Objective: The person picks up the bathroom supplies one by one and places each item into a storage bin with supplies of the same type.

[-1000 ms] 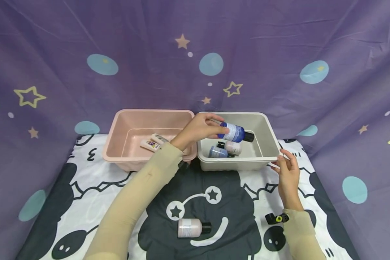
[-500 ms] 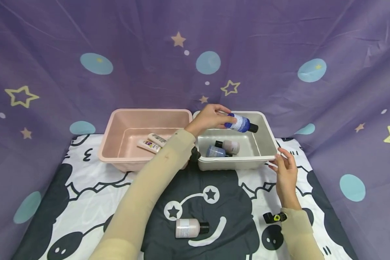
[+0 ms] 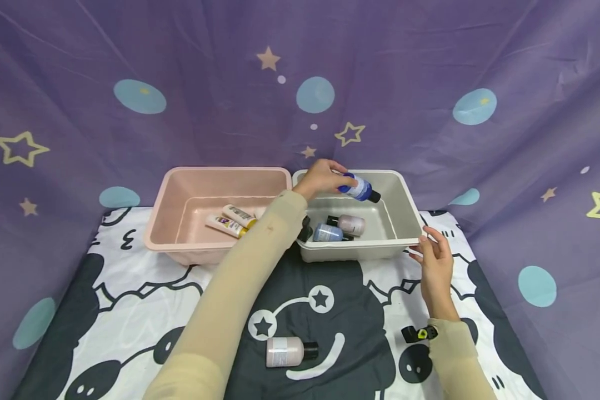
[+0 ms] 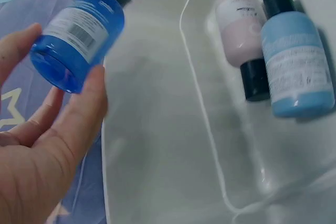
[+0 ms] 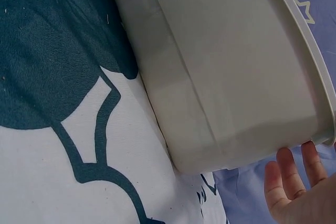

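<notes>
My left hand [image 3: 325, 179] pinches a dark blue bottle [image 3: 359, 188] with a black cap and white label, tilted cap-down above the back of the grey bin [image 3: 357, 253]. In the left wrist view the thumb and fingers hold the blue bottle [image 4: 79, 38] near its base. Inside the bin lie a pale pink bottle [image 3: 351, 224] and a light blue bottle [image 3: 328, 233], both black-capped, on their sides. My right hand [image 3: 436, 272] grips the bin's front right corner at the rim; its fingertips [image 5: 286, 166] touch the wall below the rim in the right wrist view.
A pink bin [image 3: 180, 247] stands left of the grey one, holding white tubes [image 3: 226, 225] with yellow caps, partly hidden by the left sleeve. Another pale pink bottle [image 3: 285, 351] with a black cap lies on the patterned cloth [image 3: 350, 311] in front. A purple curtain [image 3: 205, 111] hangs behind.
My left hand has carried the blue bottle toward the back of the grey bin. The right hand keeps its place at the bin's corner. The whole view shifts slightly left.
</notes>
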`<action>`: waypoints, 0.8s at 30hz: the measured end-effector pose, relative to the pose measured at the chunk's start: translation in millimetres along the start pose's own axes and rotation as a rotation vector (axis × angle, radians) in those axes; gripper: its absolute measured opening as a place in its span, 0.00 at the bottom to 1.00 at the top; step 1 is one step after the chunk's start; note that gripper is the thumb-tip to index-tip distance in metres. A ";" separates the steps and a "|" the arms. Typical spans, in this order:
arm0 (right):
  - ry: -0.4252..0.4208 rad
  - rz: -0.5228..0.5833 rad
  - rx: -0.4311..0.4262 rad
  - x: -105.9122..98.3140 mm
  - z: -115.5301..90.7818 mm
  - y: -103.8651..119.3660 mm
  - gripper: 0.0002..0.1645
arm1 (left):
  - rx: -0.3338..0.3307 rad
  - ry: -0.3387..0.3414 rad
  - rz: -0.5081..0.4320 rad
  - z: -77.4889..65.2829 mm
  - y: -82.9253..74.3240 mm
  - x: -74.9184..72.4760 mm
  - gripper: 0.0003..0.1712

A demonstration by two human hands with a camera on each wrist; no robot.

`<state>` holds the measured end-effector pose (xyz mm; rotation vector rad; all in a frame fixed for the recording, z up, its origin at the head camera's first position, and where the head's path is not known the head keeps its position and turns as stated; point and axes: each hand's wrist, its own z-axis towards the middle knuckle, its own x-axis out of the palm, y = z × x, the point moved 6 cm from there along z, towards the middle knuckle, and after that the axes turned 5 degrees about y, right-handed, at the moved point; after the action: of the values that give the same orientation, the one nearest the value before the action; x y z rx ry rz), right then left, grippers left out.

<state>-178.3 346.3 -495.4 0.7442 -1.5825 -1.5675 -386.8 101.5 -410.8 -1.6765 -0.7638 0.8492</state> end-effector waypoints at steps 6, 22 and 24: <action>0.009 -0.018 0.003 0.8 -1.8 -0.1 0.19 | 0.006 0.063 0.189 -0.2 5.8 6.2 0.24; 0.010 -0.031 0.007 2.8 4.0 -3.4 0.19 | 0.140 0.064 0.129 -28.7 -16.5 -2.8 0.18; 0.007 -0.031 0.010 2.2 4.9 -3.7 0.19 | 0.160 0.067 0.129 -37.4 -19.2 -6.5 0.19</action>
<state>-184.0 346.9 -498.5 0.7825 -1.5822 -1.5786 -360.5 81.4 -384.1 -1.6152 -0.5320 0.9151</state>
